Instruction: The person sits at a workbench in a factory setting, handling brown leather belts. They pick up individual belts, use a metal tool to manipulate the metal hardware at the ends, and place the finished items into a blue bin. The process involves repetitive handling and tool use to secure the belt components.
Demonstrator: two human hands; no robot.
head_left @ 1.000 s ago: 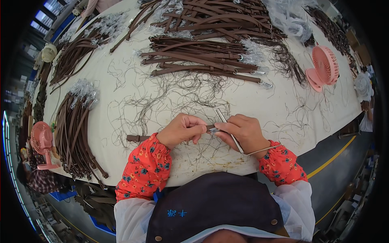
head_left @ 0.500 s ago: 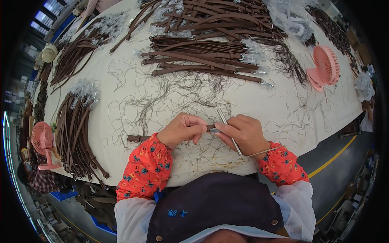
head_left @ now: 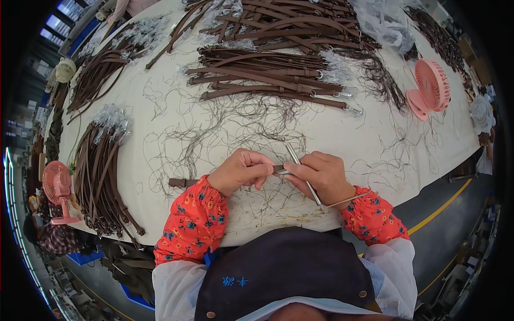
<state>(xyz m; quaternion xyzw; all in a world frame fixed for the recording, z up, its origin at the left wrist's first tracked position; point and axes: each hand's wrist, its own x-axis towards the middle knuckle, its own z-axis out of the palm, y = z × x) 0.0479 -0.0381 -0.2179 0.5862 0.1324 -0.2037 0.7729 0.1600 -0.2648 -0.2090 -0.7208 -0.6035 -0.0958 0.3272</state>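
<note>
My left hand (head_left: 242, 171) is closed, pinching the end of a brown leather strap (head_left: 278, 168) between thumb and fingers. A piece of brown strap with a keeper loop (head_left: 182, 182) shows beyond my left sleeve; whether it belongs to the same strap is hidden. My right hand (head_left: 323, 176) is closed around a slim silver metal rod-shaped tool (head_left: 292, 153), which slants across my fingers and sticks out below the palm. A small pale metal tip shows at the strap by my right thumb; its kind is unclear. A thin cord-like strip (head_left: 347, 200) lies across my right wrist.
Loose dark threads (head_left: 214, 131) litter the white table (head_left: 160, 214). Piles of brown straps with plastic-wrapped buckles lie ahead (head_left: 267, 75) and at left (head_left: 101, 176). Pink fans stand at right (head_left: 430, 85) and left (head_left: 56, 184). Clear plastic (head_left: 383, 24) lies at the far right.
Hardly anything differs. Both hands keep their place and hold, and the strap end stays between them.
</note>
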